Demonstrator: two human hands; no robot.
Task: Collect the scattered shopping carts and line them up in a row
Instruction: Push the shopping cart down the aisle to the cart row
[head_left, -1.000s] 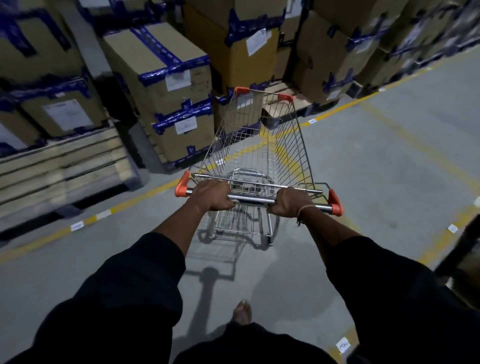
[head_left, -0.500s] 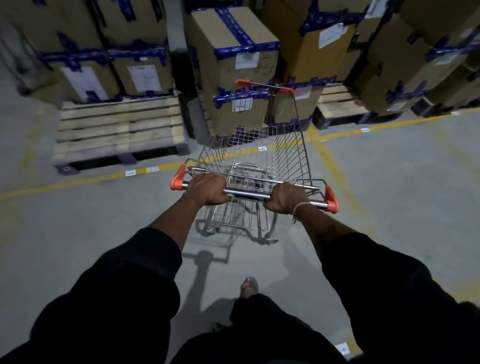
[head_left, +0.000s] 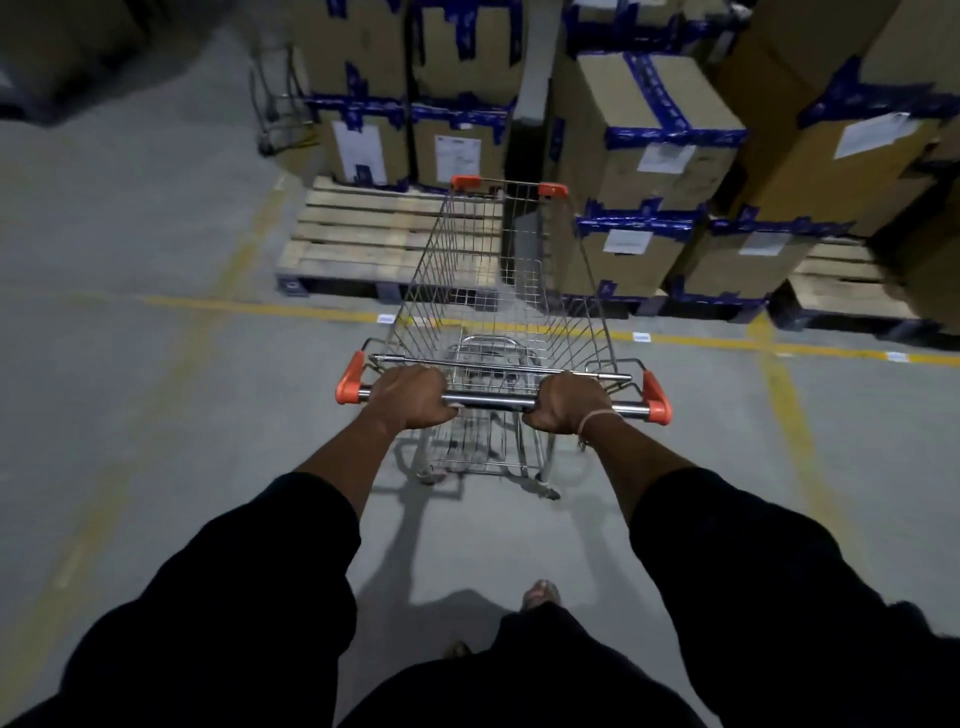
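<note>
A wire shopping cart with orange corner caps stands on the grey floor right in front of me, its basket empty. My left hand is closed around the left part of the metal handle bar. My right hand is closed around the right part, a thin band on its wrist. The cart's nose points toward a wooden pallet and stacked boxes. No other cart is clearly in view.
Cardboard boxes taped in blue are stacked on pallets across the back and right. A yellow floor line runs across ahead of the cart. A metal frame stands at the back left. Open floor lies to the left.
The view and cart have swung left: the boxes and pallet have slid to the right in the picture, and open floor shows at left. Both hands have stayed on the handle.
</note>
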